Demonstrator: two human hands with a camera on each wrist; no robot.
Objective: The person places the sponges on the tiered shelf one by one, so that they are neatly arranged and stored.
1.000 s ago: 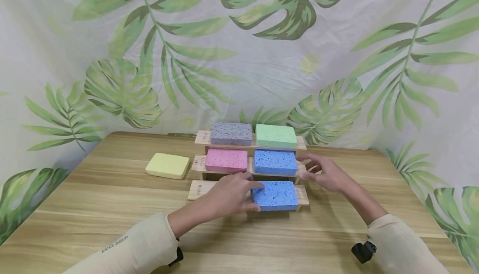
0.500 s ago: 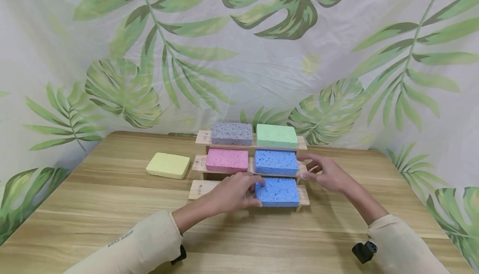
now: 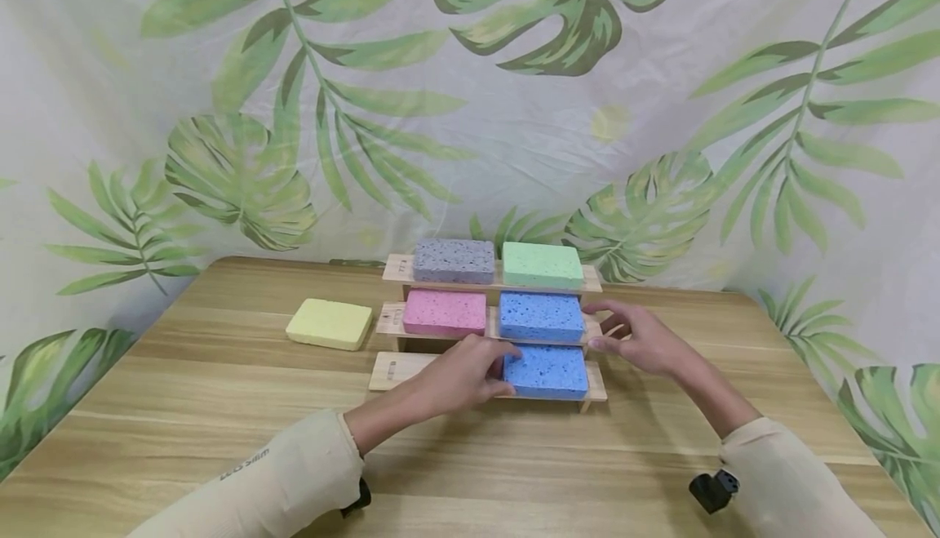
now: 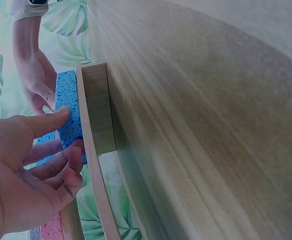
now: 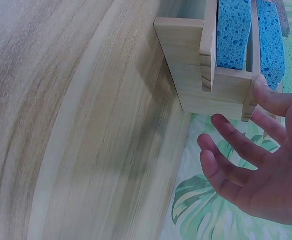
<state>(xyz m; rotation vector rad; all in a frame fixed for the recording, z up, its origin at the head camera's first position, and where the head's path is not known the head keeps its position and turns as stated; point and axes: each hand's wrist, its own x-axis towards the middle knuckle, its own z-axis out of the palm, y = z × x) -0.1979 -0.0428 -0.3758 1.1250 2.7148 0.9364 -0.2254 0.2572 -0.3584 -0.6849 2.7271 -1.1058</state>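
A three-step wooden rack [image 3: 389, 371] stands on the table, with sponges on its steps. On the lowest step lies a blue sponge [image 3: 546, 372]; my left hand [image 3: 466, 375] pinches its left end, thumb at the front. The left wrist view shows that thumb on the sponge's edge, other fingers curled behind. My right hand [image 3: 642, 340] is at the right end of the middle step, thumb touching the step's edge and the other fingers loosely spread. Beside it on that step sit another blue sponge [image 3: 541, 316] and a pink sponge [image 3: 444, 312].
A grey sponge [image 3: 454, 261] and a green sponge [image 3: 542, 265] lie on the top step. To the left of the rack, a yellow sponge [image 3: 329, 324] lies flat on the wooden table [image 3: 220, 375]. A leaf-patterned cloth [image 3: 514, 154] hangs behind.
The lower blue sponge has slid back and slightly right on the lowest step, with my left hand following. It no longer overhangs the front as much. My right hand has stayed put.
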